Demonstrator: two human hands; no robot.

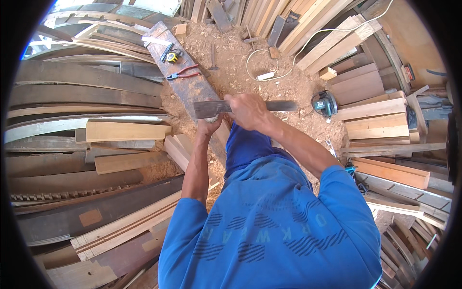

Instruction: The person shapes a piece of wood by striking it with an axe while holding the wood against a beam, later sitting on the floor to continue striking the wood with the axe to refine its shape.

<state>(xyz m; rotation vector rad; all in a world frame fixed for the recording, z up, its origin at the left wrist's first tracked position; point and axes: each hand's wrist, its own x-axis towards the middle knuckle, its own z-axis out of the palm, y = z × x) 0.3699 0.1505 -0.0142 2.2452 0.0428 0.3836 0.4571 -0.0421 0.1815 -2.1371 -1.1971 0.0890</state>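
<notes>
My right hand is closed round the middle of a long, flat, dark grey-brown bar, lying crosswise in front of me. Its exact kind is unclear; its left part looks broader than the right end. My left hand is below the bar's left part, fingers curled and partly hidden behind the bar. A small pale patch shows between that hand and the bar, too small to name. Beneath is a worn plank running away to the far left. On it lie red-handled pliers and a yellow tape measure.
Sawdust and shavings cover the ground ahead. A hammer lies there, beside a white power strip with a looping cord. A green power saw sits at the right. Stacked boards crowd the left, and more timber the right.
</notes>
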